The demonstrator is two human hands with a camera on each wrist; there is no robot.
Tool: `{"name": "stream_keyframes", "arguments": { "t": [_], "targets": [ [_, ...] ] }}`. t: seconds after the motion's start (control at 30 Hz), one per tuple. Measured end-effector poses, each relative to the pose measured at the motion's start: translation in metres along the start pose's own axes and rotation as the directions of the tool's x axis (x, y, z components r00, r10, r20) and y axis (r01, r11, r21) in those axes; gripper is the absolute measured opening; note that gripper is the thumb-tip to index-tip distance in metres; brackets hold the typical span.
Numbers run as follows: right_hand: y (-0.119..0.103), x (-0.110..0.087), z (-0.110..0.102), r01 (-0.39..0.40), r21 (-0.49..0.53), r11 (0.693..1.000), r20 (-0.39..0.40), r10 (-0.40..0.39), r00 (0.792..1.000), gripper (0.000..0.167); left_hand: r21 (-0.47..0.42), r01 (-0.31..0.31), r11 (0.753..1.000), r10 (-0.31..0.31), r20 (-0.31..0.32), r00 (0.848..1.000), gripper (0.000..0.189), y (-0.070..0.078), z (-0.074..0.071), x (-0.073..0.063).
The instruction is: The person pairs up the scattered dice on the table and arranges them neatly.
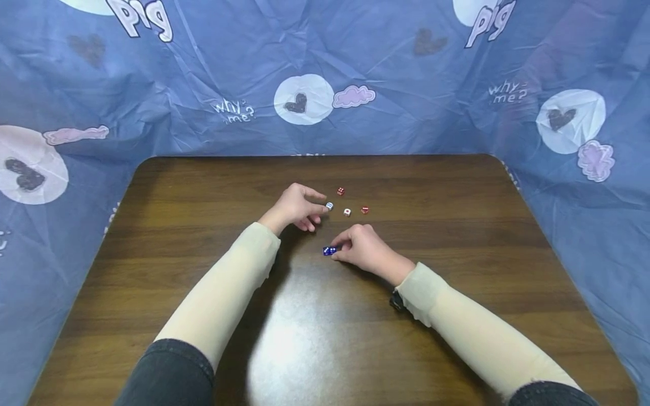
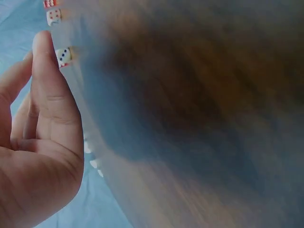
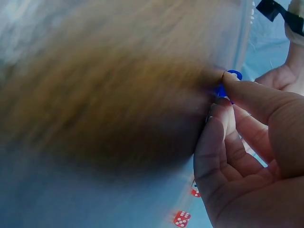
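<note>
Two blue dice (image 1: 326,251) lie side by side on the table, and my right hand (image 1: 363,248) pinches the nearer one between thumb and fingertips. Blue also shows at those fingertips (image 3: 228,80) in the right wrist view. Farther back, my left hand (image 1: 299,207) reaches over the wood with thumb and index finger apart. Its thumb tip is right at a white die with blue pips (image 1: 329,206), which shows beside the thumb in the left wrist view. To its right sits a white die with a red pip (image 1: 347,212).
One red die (image 1: 341,192) lies behind the white ones, another red die (image 1: 365,210) to their right. The brown wooden table (image 1: 167,242) ends at a blue printed cloth (image 1: 396,129) at the back and sides. A black strap (image 1: 397,300) shows at the right wrist.
</note>
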State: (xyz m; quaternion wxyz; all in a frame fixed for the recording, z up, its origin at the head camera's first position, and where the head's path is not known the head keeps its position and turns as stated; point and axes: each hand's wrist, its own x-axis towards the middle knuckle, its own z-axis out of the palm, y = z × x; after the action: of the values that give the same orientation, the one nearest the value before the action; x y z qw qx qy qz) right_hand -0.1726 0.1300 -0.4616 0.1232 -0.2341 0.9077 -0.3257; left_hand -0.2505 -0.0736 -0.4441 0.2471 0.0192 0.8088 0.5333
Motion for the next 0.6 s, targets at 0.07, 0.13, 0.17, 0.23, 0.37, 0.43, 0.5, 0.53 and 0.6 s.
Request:
{"name": "stream_keyframes", "arguments": {
  "t": [0.07, 0.13, 0.17, 0.23, 0.37, 0.43, 0.5, 0.53, 0.6],
  "targets": [
    [-0.001, 0.000, 0.001, 0.005, -0.004, 1.000, -0.003, -0.005, 1.000, 0.018, -0.004, 0.015, 1.000, -0.015, -0.003, 1.000, 0.040, 0.000, 0.000, 0.005],
    [-0.001, 0.000, 0.001, 0.015, -0.010, 1.000, -0.007, -0.016, 1.000, 0.018, -0.007, 0.033, 0.999, -0.033, 0.001, 0.999, 0.038, -0.001, 0.000, 0.010],
    [-0.001, 0.000, 0.001, 0.016, -0.010, 1.000, -0.008, -0.016, 1.000, 0.018, -0.007, 0.042, 0.999, -0.042, 0.004, 0.999, 0.038, -0.002, 0.000, 0.012],
    [-0.001, 0.000, 0.001, 0.023, -0.010, 1.000, -0.008, -0.023, 1.000, 0.018, -0.007, 0.059, 0.998, -0.059, 0.013, 0.998, 0.037, -0.002, 0.000, 0.016],
    [0.000, 0.001, 0.002, 0.023, -0.014, 1.000, -0.008, -0.023, 1.000, 0.019, -0.003, 0.072, 0.997, -0.072, 0.019, 0.997, 0.037, -0.002, 0.001, 0.019],
    [0.001, 0.002, 0.002, 0.025, -0.018, 1.000, -0.008, -0.025, 1.000, 0.019, 0.003, 0.072, 0.997, -0.072, 0.030, 0.997, 0.036, 0.000, 0.002, 0.020],
    [0.002, 0.002, 0.001, 0.022, -0.022, 1.000, -0.009, -0.023, 1.000, 0.019, 0.007, 0.071, 0.997, -0.071, 0.042, 0.997, 0.035, 0.001, 0.002, 0.020],
    [0.002, 0.001, 0.001, 0.022, -0.021, 1.000, -0.008, -0.022, 1.000, 0.020, 0.009, 0.070, 0.998, -0.070, 0.049, 0.996, 0.034, 0.001, 0.003, 0.020],
    [0.003, 0.001, 0.001, 0.016, -0.013, 1.000, -0.003, -0.016, 1.000, 0.020, 0.016, 0.068, 0.998, -0.069, 0.055, 0.996, 0.032, 0.001, 0.004, 0.022]
  ]
}}
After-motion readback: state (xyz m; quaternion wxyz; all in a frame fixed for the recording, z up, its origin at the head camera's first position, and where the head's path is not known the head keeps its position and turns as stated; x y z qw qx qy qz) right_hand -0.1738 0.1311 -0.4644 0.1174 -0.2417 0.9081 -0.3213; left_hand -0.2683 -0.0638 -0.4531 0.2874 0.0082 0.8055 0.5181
